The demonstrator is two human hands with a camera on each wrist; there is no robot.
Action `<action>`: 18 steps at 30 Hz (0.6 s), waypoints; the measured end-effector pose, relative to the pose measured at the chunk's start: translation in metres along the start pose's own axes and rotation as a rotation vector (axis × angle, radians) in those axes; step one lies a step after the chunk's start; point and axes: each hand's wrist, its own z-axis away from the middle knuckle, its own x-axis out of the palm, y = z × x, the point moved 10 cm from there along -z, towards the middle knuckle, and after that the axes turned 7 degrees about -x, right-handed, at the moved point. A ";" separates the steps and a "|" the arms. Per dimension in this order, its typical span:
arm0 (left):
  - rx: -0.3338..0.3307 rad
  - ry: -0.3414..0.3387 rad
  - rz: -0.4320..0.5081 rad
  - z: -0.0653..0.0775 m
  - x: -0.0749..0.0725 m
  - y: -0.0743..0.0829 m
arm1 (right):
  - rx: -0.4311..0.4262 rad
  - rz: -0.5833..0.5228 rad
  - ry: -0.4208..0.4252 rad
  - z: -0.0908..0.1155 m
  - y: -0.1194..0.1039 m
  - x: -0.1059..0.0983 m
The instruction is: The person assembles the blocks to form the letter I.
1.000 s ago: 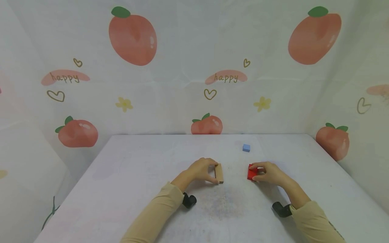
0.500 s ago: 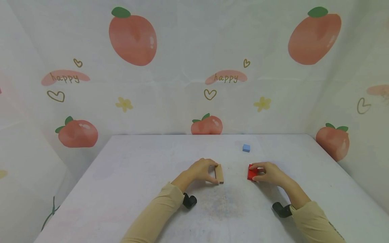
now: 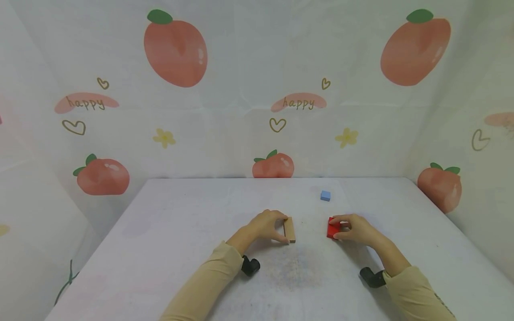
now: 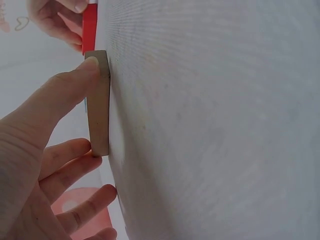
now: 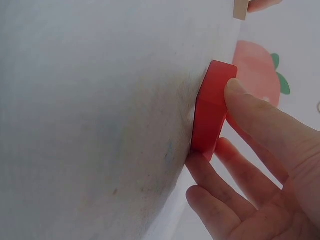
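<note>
Near the middle of the table, my left hand (image 3: 265, 225) grips a tan wooden block (image 3: 289, 230) by its two short ends, thumb at the near end and fingertips at the far one. The left wrist view shows the thumb on one end of this wooden block (image 4: 100, 107). To the right, my right hand (image 3: 355, 228) pinches a red block (image 3: 332, 228) between thumb and fingers. In the right wrist view the red block (image 5: 212, 107) has slanted faces and sits on the table. A gap of bare table separates the two blocks.
A small blue block (image 3: 325, 195) lies farther back, beyond the red one. Black wrist-camera mounts (image 3: 250, 266) stick out by both sleeves. Behind the white table (image 3: 180, 214) hangs a fruit-print cloth (image 3: 225, 89).
</note>
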 end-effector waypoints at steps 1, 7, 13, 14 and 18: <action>0.001 0.000 0.003 0.000 0.000 0.000 | 0.001 0.000 0.000 0.000 0.000 0.000; -0.013 -0.009 0.003 0.000 0.001 0.000 | -0.001 -0.003 0.000 0.000 -0.001 0.000; -0.018 -0.006 -0.006 0.000 0.001 -0.001 | -0.005 -0.005 -0.002 0.000 -0.001 0.000; -0.013 -0.003 -0.008 0.000 0.001 -0.001 | -0.005 -0.007 0.000 0.000 -0.001 0.000; 0.007 0.005 -0.020 -0.001 0.001 0.001 | -0.007 -0.008 0.001 0.000 -0.001 -0.001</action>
